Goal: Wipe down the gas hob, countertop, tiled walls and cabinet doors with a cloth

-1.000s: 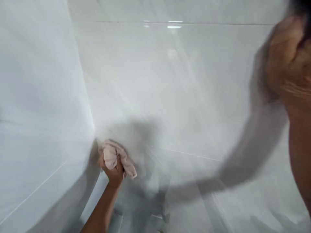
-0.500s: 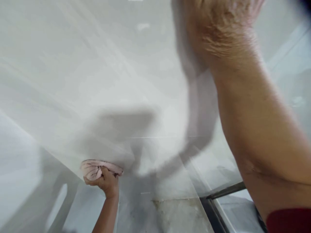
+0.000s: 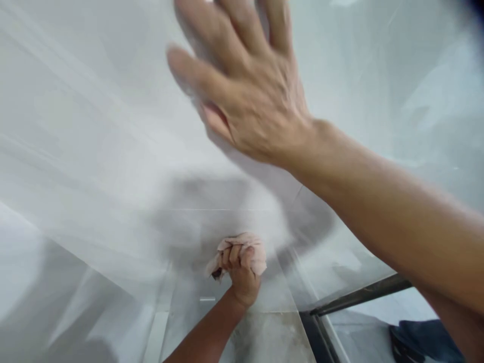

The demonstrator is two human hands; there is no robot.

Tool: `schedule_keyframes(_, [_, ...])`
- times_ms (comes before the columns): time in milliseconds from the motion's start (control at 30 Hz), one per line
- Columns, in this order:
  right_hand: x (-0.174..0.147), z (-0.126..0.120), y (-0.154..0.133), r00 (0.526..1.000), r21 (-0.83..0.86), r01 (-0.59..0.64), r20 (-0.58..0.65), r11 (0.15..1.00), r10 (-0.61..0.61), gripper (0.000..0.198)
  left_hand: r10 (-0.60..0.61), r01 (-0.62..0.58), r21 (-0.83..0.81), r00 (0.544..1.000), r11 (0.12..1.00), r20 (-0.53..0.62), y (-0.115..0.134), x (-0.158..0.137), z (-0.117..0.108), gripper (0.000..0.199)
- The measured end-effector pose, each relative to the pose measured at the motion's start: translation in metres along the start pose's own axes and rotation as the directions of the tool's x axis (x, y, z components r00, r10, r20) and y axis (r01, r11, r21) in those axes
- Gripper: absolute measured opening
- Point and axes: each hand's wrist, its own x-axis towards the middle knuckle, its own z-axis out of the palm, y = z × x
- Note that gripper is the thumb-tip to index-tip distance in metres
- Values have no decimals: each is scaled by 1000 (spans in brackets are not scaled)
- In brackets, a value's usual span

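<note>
My left hand [image 3: 242,275] is closed around a crumpled pale pink cloth [image 3: 257,252] with dark lines on it, held against the glossy pale wall panel [image 3: 124,151] low in the middle. Part of the cloth is hidden behind the fingers. Higher up, my right hand [image 3: 260,96] lies with its fingers spread over the same panel, its back towards me and nothing held. The top of the view cuts off some of its fingertips. Its forearm reaches in from the right edge, and shadows of the arms and head fall on the panel.
Below the cloth is a stained grey surface [image 3: 272,338]. A dark metal frame [image 3: 359,295] runs along the lower right, with a dark blue item [image 3: 427,340] beyond it. A white surface [image 3: 22,282] meets the panel at the lower left.
My left hand has moved right with the cloth, which is now more bunched. My right hand has come down and left, so its spread fingers show.
</note>
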Motion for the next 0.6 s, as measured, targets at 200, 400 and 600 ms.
schedule_keyframes(200, [-131, -12, 13, 987, 312, -76, 159, 947, 27, 34, 392, -376, -123, 820, 918, 416, 23, -30, 41, 26])
schedule_keyframes(400, [-170, 10, 7, 997, 226, -41, -61, 973, 56, 60, 421, -379, -220, 610, 899, 671, -7, -96, 41, 14])
schedule_keyframes(600, [-167, 19, -2, 981, 414, -186, 31, 891, 190, 47, -169, 23, 193, 590, 981, 789, -87, -107, -28, 9])
